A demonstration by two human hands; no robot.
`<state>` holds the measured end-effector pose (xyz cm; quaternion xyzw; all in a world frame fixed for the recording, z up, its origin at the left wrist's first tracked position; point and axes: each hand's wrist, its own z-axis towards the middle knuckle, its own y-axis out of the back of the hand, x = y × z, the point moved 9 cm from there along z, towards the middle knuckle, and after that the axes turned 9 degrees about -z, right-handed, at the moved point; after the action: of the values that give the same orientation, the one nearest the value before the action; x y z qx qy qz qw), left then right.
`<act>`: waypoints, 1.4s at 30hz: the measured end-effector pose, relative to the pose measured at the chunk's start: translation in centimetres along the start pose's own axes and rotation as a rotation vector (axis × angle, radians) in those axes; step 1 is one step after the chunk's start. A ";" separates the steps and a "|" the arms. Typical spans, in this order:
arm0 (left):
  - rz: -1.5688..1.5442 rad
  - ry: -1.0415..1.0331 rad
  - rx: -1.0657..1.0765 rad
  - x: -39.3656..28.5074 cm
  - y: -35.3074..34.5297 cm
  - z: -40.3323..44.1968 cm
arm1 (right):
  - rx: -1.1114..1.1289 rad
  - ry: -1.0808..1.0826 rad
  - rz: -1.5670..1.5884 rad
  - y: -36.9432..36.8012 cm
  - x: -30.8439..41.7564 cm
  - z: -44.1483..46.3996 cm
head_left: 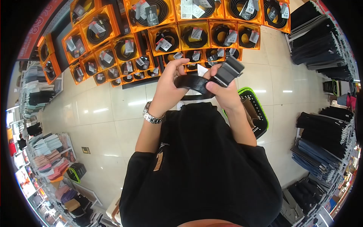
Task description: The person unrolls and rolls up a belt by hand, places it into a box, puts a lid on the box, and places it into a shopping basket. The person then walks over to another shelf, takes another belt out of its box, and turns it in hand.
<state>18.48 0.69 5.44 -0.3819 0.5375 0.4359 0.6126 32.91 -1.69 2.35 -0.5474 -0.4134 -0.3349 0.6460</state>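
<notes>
A coiled black leather belt point(191, 81) is held up between my two hands, in front of the belt display. My left hand point(169, 85), with a metal watch point(152, 113) on its wrist, has its fingers wrapped around one side of the coil. My right hand point(225, 92) grips the buckle end, thumb pressed on the strap. The dark buckle point(229, 71) sticks out above that hand. A white paper tag point(202, 70) shows between the hands. Part of the coil is hidden behind my fingers.
Orange boxes point(163, 39) of coiled, tagged belts fill the stepped display ahead. A black basket with a green rim point(264, 109) stands on the floor beyond my right forearm. Dark trousers point(314, 41) hang at the right; folded clothes point(47, 145) are stacked at the left.
</notes>
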 end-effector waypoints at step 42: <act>-0.444 0.062 -0.104 1.9 -0.6 0.5 | -0.272 0.158 -0.339 1.0 0.8 -0.4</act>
<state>19.29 1.24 3.59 -0.5350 0.4355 0.3059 0.6561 34.22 -1.91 2.61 -0.5243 -0.3986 -0.5331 0.5311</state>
